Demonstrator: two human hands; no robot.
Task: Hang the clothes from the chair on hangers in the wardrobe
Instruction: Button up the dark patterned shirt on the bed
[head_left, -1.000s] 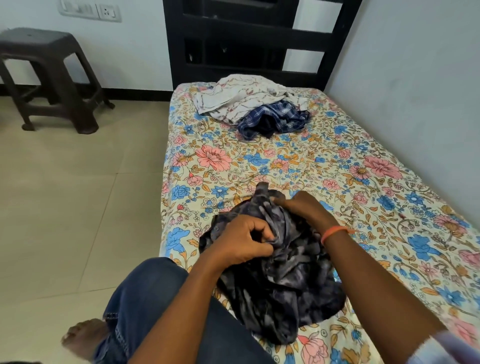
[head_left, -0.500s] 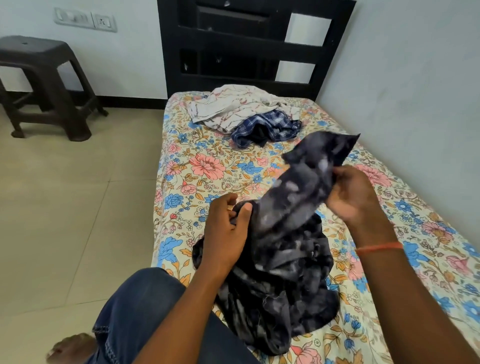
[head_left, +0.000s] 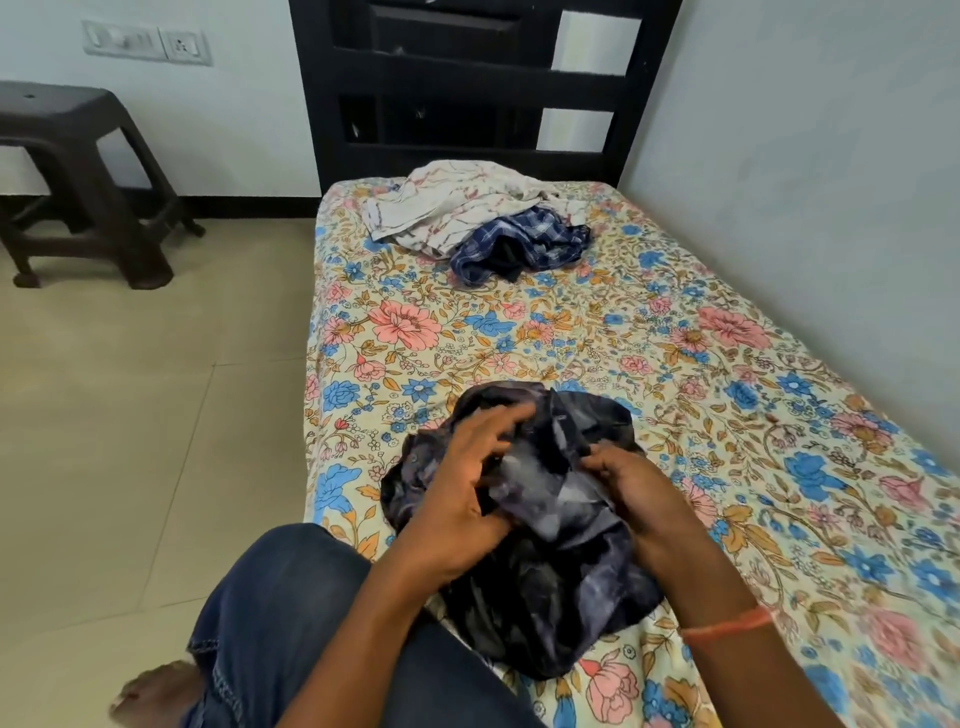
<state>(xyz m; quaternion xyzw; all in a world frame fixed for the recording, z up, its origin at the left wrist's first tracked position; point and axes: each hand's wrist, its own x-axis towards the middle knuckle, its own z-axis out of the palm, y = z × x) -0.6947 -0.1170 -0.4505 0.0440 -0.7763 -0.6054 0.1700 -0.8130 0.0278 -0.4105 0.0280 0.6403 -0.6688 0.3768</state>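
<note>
One dark mottled garment (head_left: 540, 525) lies bunched on the floral bed sheet (head_left: 727, 374), directly at my twelve o'clock and close in, against my knee. It has no clear long axis at present: the cloth is heaped, with folds running every way, and neither collar nor sleeve can be told apart.

My left hand (head_left: 467, 488) rests on the heap's upper left part, fingers (head_left: 506, 423) spread and reaching toward twelve o'clock over the cloth; whether they catch a fold I cannot tell. My right hand (head_left: 639, 493) sits at the heap's three o'clock side, thumb and fingers pinching a fold. Both hands touch the garment; neither is nearer.

Judgement: the next move depends on finding an edge and drawing the piece out along one line, probably toward one o'clock across open sheet.

Two more garments, a pale patterned cloth (head_left: 457, 213) and a blue checked shirt (head_left: 524, 244), lie touching at twelve o'clock, well apart, near the black headboard (head_left: 467, 78). A dark stool (head_left: 78, 176) stands at ten o'clock. No hanger or wardrobe is in view.
</note>
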